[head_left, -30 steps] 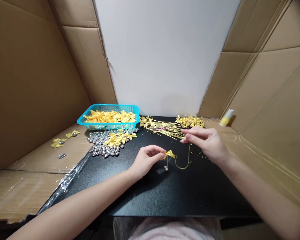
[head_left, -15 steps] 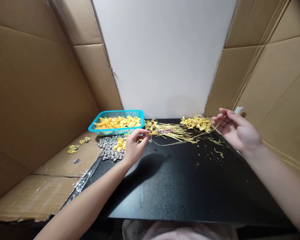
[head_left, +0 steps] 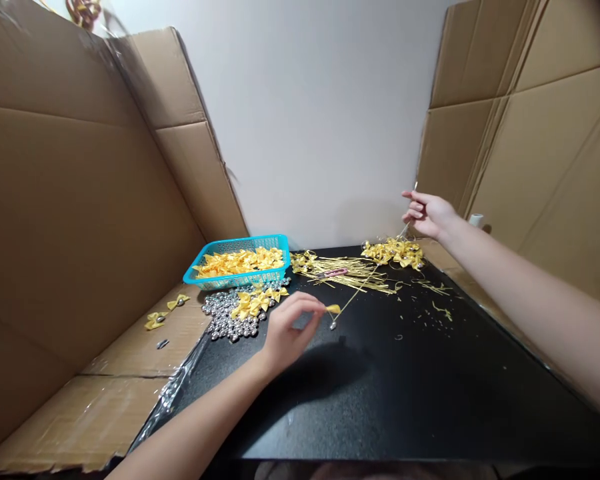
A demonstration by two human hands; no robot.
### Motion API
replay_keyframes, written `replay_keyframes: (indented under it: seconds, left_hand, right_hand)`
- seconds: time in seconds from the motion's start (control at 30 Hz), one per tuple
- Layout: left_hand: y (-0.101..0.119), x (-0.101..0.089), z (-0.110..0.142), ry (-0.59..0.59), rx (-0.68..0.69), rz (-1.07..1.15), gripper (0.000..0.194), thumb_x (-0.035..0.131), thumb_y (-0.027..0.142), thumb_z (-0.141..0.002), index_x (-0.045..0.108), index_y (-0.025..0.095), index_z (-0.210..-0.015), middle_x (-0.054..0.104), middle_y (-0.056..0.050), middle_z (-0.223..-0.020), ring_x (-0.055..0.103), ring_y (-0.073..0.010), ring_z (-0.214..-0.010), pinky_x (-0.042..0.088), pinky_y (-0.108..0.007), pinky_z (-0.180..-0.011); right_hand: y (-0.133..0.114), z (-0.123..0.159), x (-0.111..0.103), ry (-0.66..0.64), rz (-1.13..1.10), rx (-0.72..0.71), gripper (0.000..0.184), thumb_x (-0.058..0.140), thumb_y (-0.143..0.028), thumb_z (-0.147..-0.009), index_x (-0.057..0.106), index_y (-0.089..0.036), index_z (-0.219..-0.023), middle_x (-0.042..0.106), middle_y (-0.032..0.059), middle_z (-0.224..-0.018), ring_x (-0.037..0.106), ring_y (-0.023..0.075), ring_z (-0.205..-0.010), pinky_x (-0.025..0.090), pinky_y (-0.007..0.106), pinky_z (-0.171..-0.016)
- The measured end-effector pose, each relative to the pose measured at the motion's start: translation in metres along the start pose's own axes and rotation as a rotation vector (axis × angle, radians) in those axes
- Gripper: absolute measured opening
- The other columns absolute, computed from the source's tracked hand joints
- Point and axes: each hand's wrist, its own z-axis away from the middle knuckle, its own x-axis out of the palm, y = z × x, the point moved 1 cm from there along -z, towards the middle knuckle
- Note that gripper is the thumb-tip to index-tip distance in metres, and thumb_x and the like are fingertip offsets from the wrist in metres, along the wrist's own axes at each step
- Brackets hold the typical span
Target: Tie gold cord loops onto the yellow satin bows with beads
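Observation:
Between thumb and forefinger, my left hand [head_left: 291, 328] pinches a yellow ribbon bow [head_left: 333, 309] above the black tabletop. A silver bell-like bead [head_left: 333, 326] hangs just under the bow. From there a thin gold cord [head_left: 356, 298] runs taut up to the right, toward my right hand [head_left: 427, 213]. That hand is raised near the back wall with its fingers closed on the cord. Left of my left hand lie silver beads [head_left: 230, 323] with several yellow bows [head_left: 255, 303] on top.
Behind stands a turquoise basket [head_left: 237, 279] of yellow bows. Cut gold cords [head_left: 353, 272] with pink-handled snips [head_left: 335, 273] lie mid-table. Finished-looking bows with beads [head_left: 394, 252] are heaped at back right. Cardboard panels [head_left: 60, 220] wall both sides. Cord scraps [head_left: 437, 310] litter the right.
My right hand has moved left and up and has closed, drawing the cord taut. My left hand with the bow has come lower and a little right. The camera view has tilted up.

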Motion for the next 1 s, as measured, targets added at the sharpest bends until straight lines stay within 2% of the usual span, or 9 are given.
replay_keyframes:
  seconds: [0.1,0.2,0.27,0.33,0.4,0.53,0.7,0.83,1.0]
  left_hand:
    - [0.004,0.008,0.005,-0.046,-0.065,0.068,0.011,0.061,0.010,-0.082,0.066,0.019,-0.086,0.067,-0.005,-0.082,0.063,-0.0153,-0.077,0.051,-0.027,-0.070]
    - [0.001,0.012,0.005,0.063,-0.359,0.218,0.003,0.065,0.018,-0.081,0.065,0.019,-0.084,0.065,-0.003,-0.077,0.062,-0.0138,-0.071,0.051,-0.024,-0.064]
    - [0.002,0.014,0.002,0.155,-0.550,0.340,0.009,0.070,0.022,-0.077,0.064,0.018,-0.082,0.064,0.000,-0.072,0.061,-0.0119,-0.066,0.050,-0.022,-0.062]
    - [0.007,0.014,-0.002,0.208,-0.657,0.440,0.015,0.075,0.024,-0.072,0.064,0.018,-0.080,0.063,0.001,-0.068,0.061,-0.0106,-0.065,0.050,-0.020,-0.063]
    - [0.017,0.014,-0.007,0.223,-0.696,0.505,0.019,0.078,0.024,-0.068,0.063,0.017,-0.078,0.063,0.002,-0.069,0.060,-0.0100,-0.066,0.051,-0.019,-0.064]
    - [0.040,0.010,-0.020,0.219,-0.663,0.544,0.020,0.080,0.022,-0.067,0.063,0.017,-0.077,0.063,0.002,-0.071,0.060,-0.0086,-0.068,0.050,-0.017,-0.064]
    - [0.056,-0.001,-0.044,0.243,-0.633,0.623,0.023,0.080,0.020,-0.065,0.062,0.017,-0.078,0.060,0.004,-0.068,0.058,-0.0083,-0.063,0.051,-0.018,-0.060]
    - [0.061,-0.007,-0.069,0.176,-0.625,0.722,0.025,0.078,0.024,-0.065,0.059,0.019,-0.081,0.060,0.002,-0.070,0.058,-0.0105,-0.060,0.051,-0.023,-0.056]
    - [0.066,-0.003,-0.109,0.040,-0.378,0.760,0.021,0.061,0.035,-0.076,0.044,0.023,-0.075,0.051,-0.001,-0.074,0.052,-0.0126,-0.062,0.051,-0.029,-0.058]
  right_hand:
    - [-0.004,-0.003,0.013,0.014,-0.007,-0.009,0.024,0.041,-0.015,-0.093,0.055,-0.017,-0.074,0.022,-0.0091,-0.045,0.018,0.0061,-0.038,0.036,0.018,-0.045]
    - [-0.009,0.011,0.021,0.026,-0.025,-0.087,0.026,0.043,-0.017,-0.092,0.052,-0.017,-0.067,0.024,-0.0082,-0.047,0.020,0.0063,-0.040,0.037,0.019,-0.047]
    - [-0.009,0.036,0.025,-0.002,0.000,-0.230,0.031,0.043,-0.017,-0.089,0.045,-0.017,-0.058,0.025,-0.0072,-0.047,0.021,0.0067,-0.041,0.034,0.020,-0.046]
    - [-0.004,0.072,0.030,-0.141,0.130,-0.427,0.035,0.044,-0.018,-0.086,0.036,-0.018,-0.052,0.027,-0.0056,-0.048,0.025,0.0072,-0.044,0.030,0.021,-0.046]
    - [0.007,0.113,0.037,-0.322,0.441,-0.562,0.037,0.045,-0.021,-0.086,0.032,-0.018,-0.052,0.030,-0.0045,-0.050,0.029,0.0076,-0.047,0.026,0.022,-0.046]
    - [0.028,0.172,0.058,-0.575,0.777,-0.863,0.032,0.042,-0.013,-0.084,0.027,-0.018,-0.056,0.030,-0.0049,-0.051,0.029,0.0069,-0.047,0.023,0.023,-0.048]
    - [0.027,0.186,0.075,-0.584,0.791,-1.065,0.026,0.042,-0.007,-0.077,0.028,-0.019,-0.058,0.029,-0.0049,-0.054,0.027,0.0075,-0.050,0.023,0.023,-0.050]
    - [0.002,0.180,0.081,-0.521,0.626,-0.983,0.029,0.043,-0.007,-0.076,0.025,-0.019,-0.056,0.025,-0.0055,-0.052,0.024,0.0071,-0.048,0.020,0.023,-0.047]
    - [-0.033,0.165,0.092,-0.548,0.057,-0.734,0.032,0.040,-0.015,-0.083,0.027,-0.019,-0.054,0.024,-0.0045,-0.053,0.024,0.0085,-0.048,0.023,0.024,-0.045]
